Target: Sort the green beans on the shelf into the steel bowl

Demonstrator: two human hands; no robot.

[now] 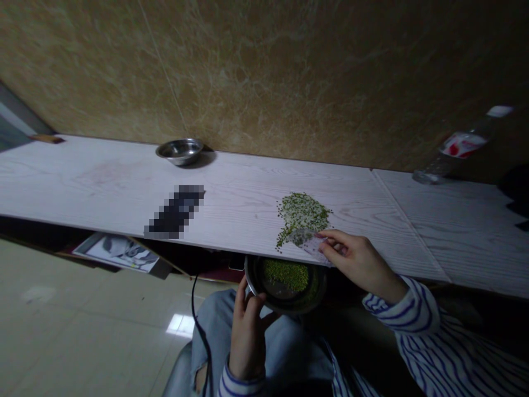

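My left hand (250, 322) grips the near-left rim of a metal bowl (252, 275), held tilted just below the table's front edge. Green beans (285, 274), which look like mung beans, lie inside it. On the table above the bowl is a loose pile of green beans mixed with white grains (303, 212). A clear piece of plastic (312, 246) is pinched between the thumb and fingers of my right hand (345, 252). Its far end touches the near side of the pile, and some beans show through it. Its exact shape is hard to make out.
A small metal bowl (181, 151) stands by the wall at the back left. Nearer is a pixelated dark object (176, 212). A clear plastic bottle (460, 146) stands at the right. Under the white table (235, 182) an open drawer (119, 253) juts out, and a black cable (198, 322) hangs.
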